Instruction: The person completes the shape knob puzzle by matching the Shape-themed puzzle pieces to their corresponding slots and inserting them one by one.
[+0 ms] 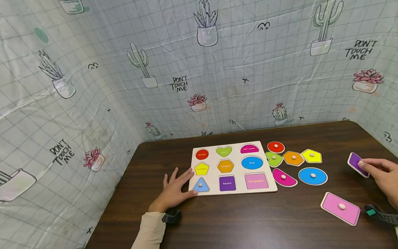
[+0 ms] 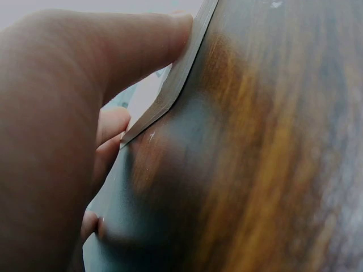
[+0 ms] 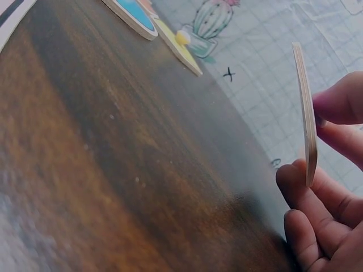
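A white wooden shape-puzzle board point(image 1: 214, 183) lies on the table, with coloured, labelled recesses. The blue triangle piece point(image 1: 204, 188) sits in its lower left spot. My left hand point(image 1: 172, 192) rests at the board's left side, fingers spread and thumb touching the lower left corner. In the left wrist view that thumb point(image 2: 153, 42) lies against the board's edge. Off to the far right, my right hand point(image 1: 384, 176) pinches the purple square puzzle piece point(image 1: 354, 161) by its knob. The right wrist view shows this piece point(image 3: 305, 107) edge-on, raised and tilted above the table.
Right of the board lie loose knobbed pieces: red circle point(image 1: 271, 147), green heart point(image 1: 271, 161), orange hexagon point(image 1: 289, 159), yellow pentagon point(image 1: 317, 157), magenta half round point(image 1: 289, 182) and blue oval point(image 1: 304, 177). Nearer me is a pink rectangle point(image 1: 332, 201). A patterned curtain point(image 1: 236, 76) surrounds the table.
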